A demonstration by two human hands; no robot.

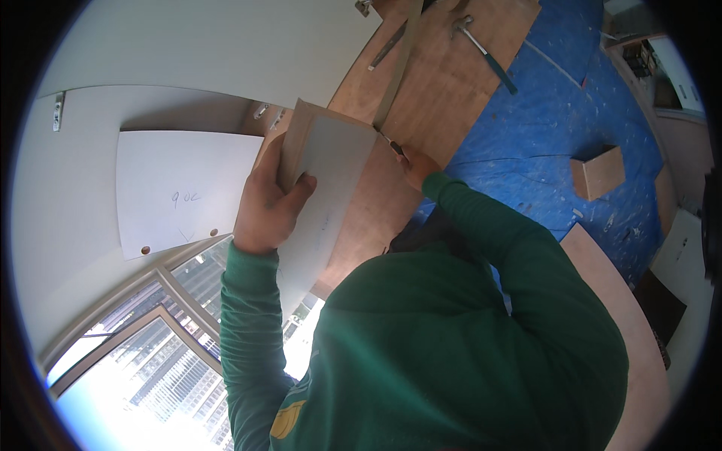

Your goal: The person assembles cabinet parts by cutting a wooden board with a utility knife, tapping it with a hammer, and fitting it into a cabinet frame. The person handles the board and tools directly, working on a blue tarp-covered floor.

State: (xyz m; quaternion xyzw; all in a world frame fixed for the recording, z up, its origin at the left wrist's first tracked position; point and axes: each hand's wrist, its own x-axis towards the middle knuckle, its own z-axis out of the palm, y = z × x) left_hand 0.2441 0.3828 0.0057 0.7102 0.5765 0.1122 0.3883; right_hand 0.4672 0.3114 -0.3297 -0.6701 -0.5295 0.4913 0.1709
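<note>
My left hand [267, 203] is closed round the long edge of a grey-faced board [331, 169] with a wood-coloured edge, holding it tilted over a brown plywood sheet [444, 83]. Its thumb presses on the grey face. In my right hand [420, 167] is a slim tool with a dark handle [397, 148]. The tip meets the board's far right corner; whether it is a knife or a screwdriver is too small to tell. A narrow brownish strip [395, 83] runs away from that same corner across the plywood.
On the plywood lie a claw hammer [485, 52] and a long narrow tool [387, 46]. A blue sheet [541, 120] covers the floor at right, with a small brown box [598, 173] on it. White panels [188, 188] stand at left, above a window [150, 361].
</note>
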